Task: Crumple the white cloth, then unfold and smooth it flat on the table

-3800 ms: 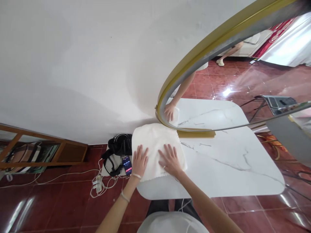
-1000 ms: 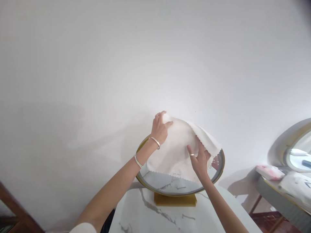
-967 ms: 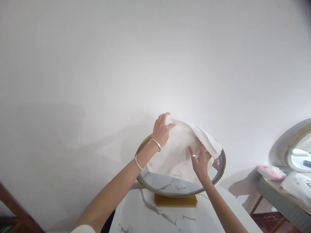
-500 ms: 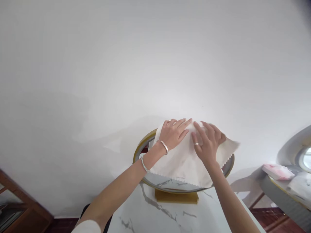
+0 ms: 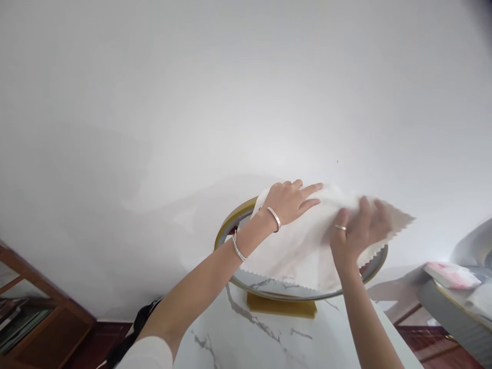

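Observation:
A round gold-framed mirror [image 5: 226, 233] stands on a gold base [image 5: 282, 307] at the back of a white marble table [image 5: 246, 341]. A white cloth [image 5: 303, 251] with zigzag edges is draped over the mirror's upper part and face. My left hand [image 5: 290, 201] lies flat on the cloth at the mirror's top left, fingers stretched out. My right hand [image 5: 359, 230], blurred by motion, presses on the cloth toward the mirror's right side with fingers extended.
A plain white wall [image 5: 192, 102] fills the view behind the mirror. A wooden shelf [image 5: 34, 312] sits low at the left. A dark bag [image 5: 132, 333] lies by the table's left edge. Another grey table [image 5: 453, 302] with a pink item [image 5: 448, 274] stands at the right.
The cloth went from the table up onto the mirror. In the last second both hands flattened on it and slid right, spreading it toward the mirror's right edge.

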Demonstrator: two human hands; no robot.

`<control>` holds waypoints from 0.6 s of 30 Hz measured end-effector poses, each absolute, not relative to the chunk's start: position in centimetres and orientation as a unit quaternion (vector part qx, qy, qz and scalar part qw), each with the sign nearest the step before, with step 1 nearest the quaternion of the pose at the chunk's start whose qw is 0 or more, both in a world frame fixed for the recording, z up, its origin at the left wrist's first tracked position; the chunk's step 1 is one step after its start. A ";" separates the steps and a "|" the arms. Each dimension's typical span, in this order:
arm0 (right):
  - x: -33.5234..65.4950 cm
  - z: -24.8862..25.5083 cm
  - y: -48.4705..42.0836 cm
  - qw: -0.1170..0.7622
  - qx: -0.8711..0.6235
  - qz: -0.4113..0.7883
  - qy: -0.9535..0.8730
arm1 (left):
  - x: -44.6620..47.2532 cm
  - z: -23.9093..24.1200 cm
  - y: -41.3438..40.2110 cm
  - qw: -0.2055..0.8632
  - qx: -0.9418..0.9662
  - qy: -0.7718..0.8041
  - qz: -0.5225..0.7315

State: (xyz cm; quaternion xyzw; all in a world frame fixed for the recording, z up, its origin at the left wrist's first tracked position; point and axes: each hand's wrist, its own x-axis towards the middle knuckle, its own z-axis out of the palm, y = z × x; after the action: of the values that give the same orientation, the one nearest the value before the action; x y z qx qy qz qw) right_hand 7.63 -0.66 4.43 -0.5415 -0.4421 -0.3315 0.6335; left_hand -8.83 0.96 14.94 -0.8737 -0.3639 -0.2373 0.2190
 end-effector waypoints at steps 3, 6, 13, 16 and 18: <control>7.6 2.8 -0.9 0.636 -0.543 -0.338 -0.432 | -9.5 14.1 1.1 0.230 -0.863 -0.356 -0.274; 6.1 2.2 -0.8 0.602 -0.529 -0.338 -0.493 | -11.5 13.1 1.1 0.222 -0.847 -0.346 -0.337; 0.4 0.9 0.0 0.481 -0.489 -0.284 -0.670 | -19.2 5.5 0.9 0.164 -0.757 -0.348 -0.528; -1.1 -2.5 -0.2 0.412 -0.438 -0.274 -0.751 | -20.9 -0.3 -0.4 0.153 -0.674 -0.422 -0.586; -1.3 -5.2 -0.3 0.363 -0.395 -0.277 -0.797 | -21.2 -3.8 -1.2 0.132 -0.615 -0.477 -0.614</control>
State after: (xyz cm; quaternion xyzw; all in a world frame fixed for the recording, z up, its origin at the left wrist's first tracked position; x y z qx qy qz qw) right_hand -1.32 -0.35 -5.25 -0.3954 -0.7973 -0.2766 0.3627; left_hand -21.18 -1.23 -3.76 -0.6147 -0.4766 -0.6144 0.1322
